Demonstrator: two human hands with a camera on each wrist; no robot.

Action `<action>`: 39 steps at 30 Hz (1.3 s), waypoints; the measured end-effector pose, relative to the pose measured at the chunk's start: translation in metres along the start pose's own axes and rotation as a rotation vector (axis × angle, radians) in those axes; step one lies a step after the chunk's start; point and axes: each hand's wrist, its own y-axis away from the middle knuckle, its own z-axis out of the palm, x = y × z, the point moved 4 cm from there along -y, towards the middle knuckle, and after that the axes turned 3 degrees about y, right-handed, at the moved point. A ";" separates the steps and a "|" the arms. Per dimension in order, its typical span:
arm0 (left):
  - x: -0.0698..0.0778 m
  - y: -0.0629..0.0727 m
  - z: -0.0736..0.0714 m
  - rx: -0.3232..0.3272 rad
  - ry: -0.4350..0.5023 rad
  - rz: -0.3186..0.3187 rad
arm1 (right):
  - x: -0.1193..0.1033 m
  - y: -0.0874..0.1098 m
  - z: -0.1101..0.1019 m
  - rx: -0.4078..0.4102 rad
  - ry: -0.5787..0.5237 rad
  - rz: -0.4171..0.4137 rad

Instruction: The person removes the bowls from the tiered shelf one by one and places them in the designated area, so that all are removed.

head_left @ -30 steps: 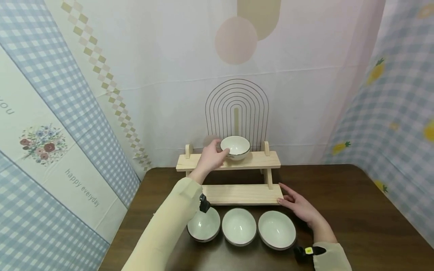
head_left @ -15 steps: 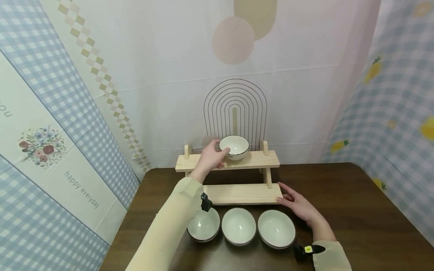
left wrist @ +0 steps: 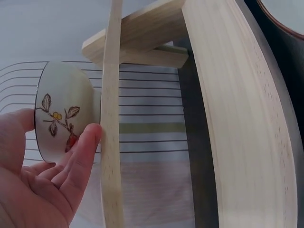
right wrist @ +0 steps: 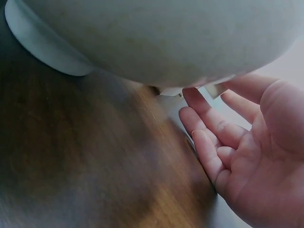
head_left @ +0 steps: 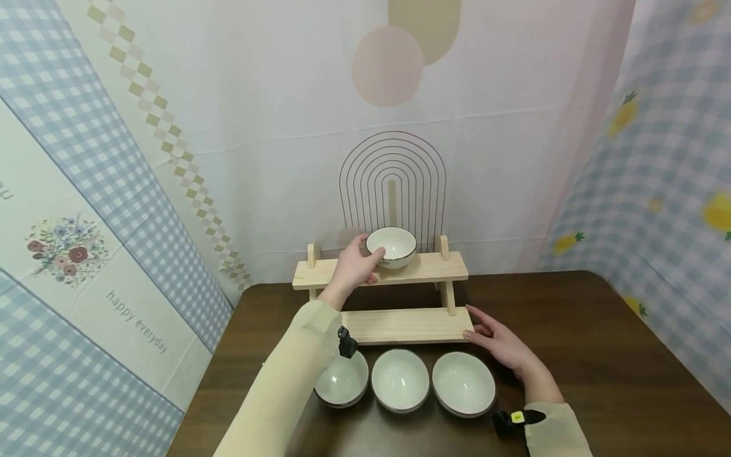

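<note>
A white bowl (head_left: 391, 246) with a dark rim sits upright on the upper board of a two-tier wooden shelf (head_left: 394, 325). My left hand (head_left: 353, 263) holds this bowl from its left side, thumb at the rim. The left wrist view shows a painted leafy twig on the bowl (left wrist: 64, 111) and a fingertip down by its foot, right at the board's edge. At the lower board's right end, my right hand (head_left: 501, 343) grips the shelf, thumb at the front corner and index finger at the back corner. In the right wrist view a bowl (right wrist: 161, 38) hides that grip.
Three more white bowls stand in a row before the shelf: a left one (head_left: 341, 381) partly behind my left sleeve, a middle one (head_left: 400, 381) and a right one (head_left: 464, 384) near my right wrist. Behind the brown table (head_left: 599, 355) hangs a patterned cloth (head_left: 274, 190).
The head view has shifted slightly, so everything sits a little further left in it. Both hands keep their places on the bowl and the shelf.
</note>
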 end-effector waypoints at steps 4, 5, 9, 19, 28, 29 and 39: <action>-0.001 0.003 0.000 -0.022 0.090 -0.017 | -0.001 0.002 0.000 -0.001 0.003 0.005; -0.001 0.004 0.000 -0.026 0.113 -0.020 | -0.002 0.003 0.000 -0.001 0.004 0.006; -0.004 0.006 0.000 -0.029 0.161 -0.019 | -0.004 0.004 0.000 0.001 0.008 0.008; -0.014 0.007 0.003 0.013 0.198 -0.001 | -0.001 -0.001 -0.001 -0.002 0.012 0.004; -0.015 0.003 0.004 0.051 0.238 -0.025 | 0.002 -0.010 -0.006 -0.006 0.007 -0.007; -0.014 0.002 0.004 0.053 0.253 -0.028 | 0.002 -0.012 -0.007 -0.007 0.008 -0.007; -0.011 -0.004 0.009 0.093 0.364 -0.058 | 0.002 -0.026 -0.017 -0.023 0.017 -0.016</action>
